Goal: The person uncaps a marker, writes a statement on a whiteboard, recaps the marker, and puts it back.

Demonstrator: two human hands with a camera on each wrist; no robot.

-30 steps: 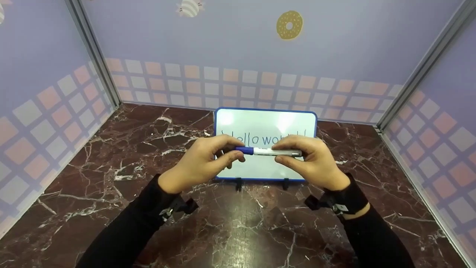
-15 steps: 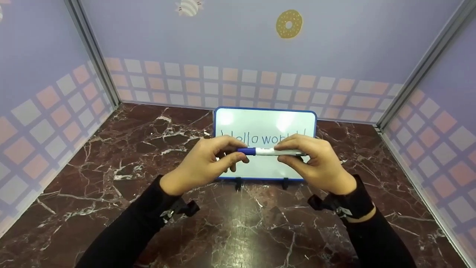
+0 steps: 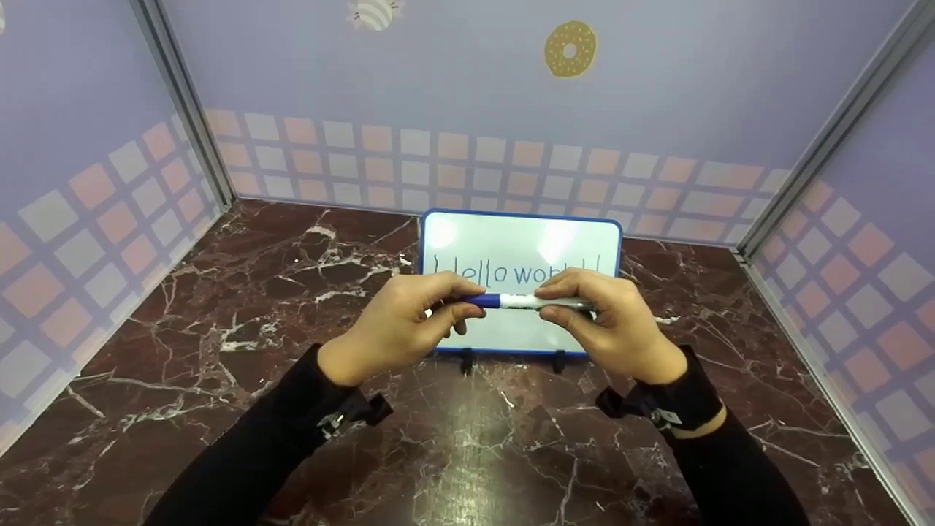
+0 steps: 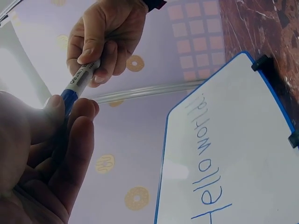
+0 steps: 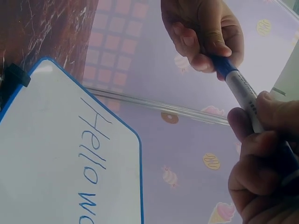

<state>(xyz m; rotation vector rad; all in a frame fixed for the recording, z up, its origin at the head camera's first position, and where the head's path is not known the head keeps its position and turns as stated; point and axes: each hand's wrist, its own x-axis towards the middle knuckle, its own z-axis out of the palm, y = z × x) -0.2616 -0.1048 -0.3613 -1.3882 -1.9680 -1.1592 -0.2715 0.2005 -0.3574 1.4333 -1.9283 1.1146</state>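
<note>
Between the two hands a whiteboard marker (image 3: 517,301) lies level, with its blue cap (image 3: 485,300) toward the left and its white barrel toward the right. The left hand (image 3: 403,321) pinches the capped end between thumb and fingers. At the barrel, the right hand (image 3: 612,318) grips with thumb and fingertips and hides part of that end. Behind the hands stands a small whiteboard (image 3: 522,237) with a blue frame, bearing "Hello world" in blue writing. The left wrist view shows the marker (image 4: 82,77) running from one hand to the other; the right wrist view has its barrel (image 5: 242,92) too.
Black feet (image 3: 467,361) hold the whiteboard up on a dark red marbled table (image 3: 307,453). Purple wall panels with pink and white squares (image 3: 377,168) enclose the back and both sides, joined by grey metal posts (image 3: 186,102).
Both hands keep their hold on the marker, with the cap still on. They have shifted only slightly, and a bit more of the writing's first letter shows.
</note>
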